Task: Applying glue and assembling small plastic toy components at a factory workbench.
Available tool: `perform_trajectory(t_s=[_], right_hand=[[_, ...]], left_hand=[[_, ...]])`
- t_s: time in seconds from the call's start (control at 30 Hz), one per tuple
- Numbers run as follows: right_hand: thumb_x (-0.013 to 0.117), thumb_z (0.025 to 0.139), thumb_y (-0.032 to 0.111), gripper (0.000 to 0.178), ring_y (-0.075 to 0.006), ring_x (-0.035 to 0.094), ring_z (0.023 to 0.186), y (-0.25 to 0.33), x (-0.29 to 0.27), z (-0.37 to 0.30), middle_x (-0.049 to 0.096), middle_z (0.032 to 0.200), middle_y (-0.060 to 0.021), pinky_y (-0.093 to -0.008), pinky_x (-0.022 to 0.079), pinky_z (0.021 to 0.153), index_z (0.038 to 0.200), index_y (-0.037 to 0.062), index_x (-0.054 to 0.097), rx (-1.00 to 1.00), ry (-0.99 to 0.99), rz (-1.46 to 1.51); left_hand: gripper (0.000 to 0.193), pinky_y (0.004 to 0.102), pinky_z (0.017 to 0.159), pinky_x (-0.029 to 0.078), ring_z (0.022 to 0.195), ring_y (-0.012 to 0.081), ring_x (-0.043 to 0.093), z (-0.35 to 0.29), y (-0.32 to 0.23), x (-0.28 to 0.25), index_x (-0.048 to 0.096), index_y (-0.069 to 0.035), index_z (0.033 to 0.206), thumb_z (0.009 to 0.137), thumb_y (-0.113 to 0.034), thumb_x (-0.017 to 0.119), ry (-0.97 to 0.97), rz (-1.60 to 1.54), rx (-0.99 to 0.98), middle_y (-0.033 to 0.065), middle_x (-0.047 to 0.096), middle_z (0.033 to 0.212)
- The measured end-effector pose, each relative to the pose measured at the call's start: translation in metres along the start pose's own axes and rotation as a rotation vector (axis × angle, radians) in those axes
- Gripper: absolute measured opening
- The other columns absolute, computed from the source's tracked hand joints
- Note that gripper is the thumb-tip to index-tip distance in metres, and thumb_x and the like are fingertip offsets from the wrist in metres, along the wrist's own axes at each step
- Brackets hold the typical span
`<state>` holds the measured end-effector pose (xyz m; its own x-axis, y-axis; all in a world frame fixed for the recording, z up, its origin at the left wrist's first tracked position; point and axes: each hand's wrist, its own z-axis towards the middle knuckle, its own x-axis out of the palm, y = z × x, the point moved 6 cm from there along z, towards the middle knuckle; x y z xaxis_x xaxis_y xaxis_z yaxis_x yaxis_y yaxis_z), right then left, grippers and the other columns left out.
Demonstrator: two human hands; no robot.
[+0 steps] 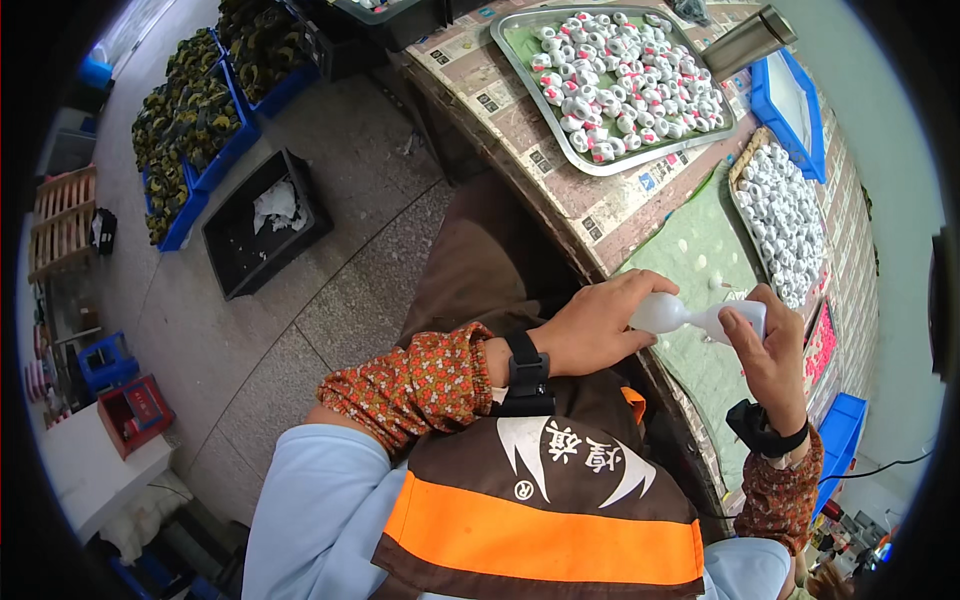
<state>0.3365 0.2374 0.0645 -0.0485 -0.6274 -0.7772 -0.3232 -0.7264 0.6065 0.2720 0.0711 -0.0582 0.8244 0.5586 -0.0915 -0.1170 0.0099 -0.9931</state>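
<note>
In front of my lap, at the table's near edge, my left hand (600, 325) curls its fingers and thumb round a smooth white rounded piece (657, 313). My right hand (770, 355) grips a pale, translucent plastic bottle (742, 318), its thumb along the side. The bottle lies sideways, its narrow neck pointing left at the rounded piece. Whether these two are touching or joined, I cannot tell. Beneath them a light green cloth (690, 245) covers part of the table and carries a few small pale discs or spots.
A metal tray (575, 160) of small white and red pieces lies at the far side, by a steel flask (748, 45). Right of the cloth sit a woven tray (750, 215) of white pieces and a blue tray (815, 150). A black crate (235, 270) stands on the floor, left.
</note>
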Motion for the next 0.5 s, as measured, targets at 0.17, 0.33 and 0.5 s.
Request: perform_trajectory(t_s=[0.17,0.33,0.5], right_hand=[[0.076,0.094,0.026,0.036,-0.0089,0.05,0.061,0.004,0.004,-0.004,0.057,0.063,-0.0063,-0.03,0.038,0.054,0.08,-0.0033,0.061,-0.025,-0.055,-0.023],[0.073,0.097,0.034,0.042,-0.0088,0.047,0.062,-0.008,0.002,-0.001,0.054,0.064,-0.0042,-0.0294,0.037,0.054,0.081,-0.0029,0.06,0.042,-0.012,0.088],[0.071,0.099,0.037,0.044,-0.0076,0.046,0.062,-0.005,0.001,0.0,0.054,0.065,-0.0019,-0.0291,0.035,0.054,0.081,-0.0017,0.06,0.023,0.03,0.061]], left_hand=[[0.056,0.0393,0.092,0.057,0.114,0.032,0.066,0.001,0.001,0.001,0.054,-0.011,0.138,0.086,-0.009,0.075,-0.001,-0.005,0.019,0.0143,0.062,0.129],[0.056,0.0389,0.092,0.057,0.114,0.0317,0.067,0.0,0.001,0.001,0.055,-0.011,0.138,0.086,-0.009,0.075,-0.002,-0.009,0.019,0.0139,0.062,0.129],[0.055,0.0388,0.09,0.057,0.113,0.0309,0.067,-0.001,0.0,0.0,0.056,-0.012,0.137,0.085,-0.009,0.076,-0.021,0.015,0.014,0.0134,0.063,0.128]])
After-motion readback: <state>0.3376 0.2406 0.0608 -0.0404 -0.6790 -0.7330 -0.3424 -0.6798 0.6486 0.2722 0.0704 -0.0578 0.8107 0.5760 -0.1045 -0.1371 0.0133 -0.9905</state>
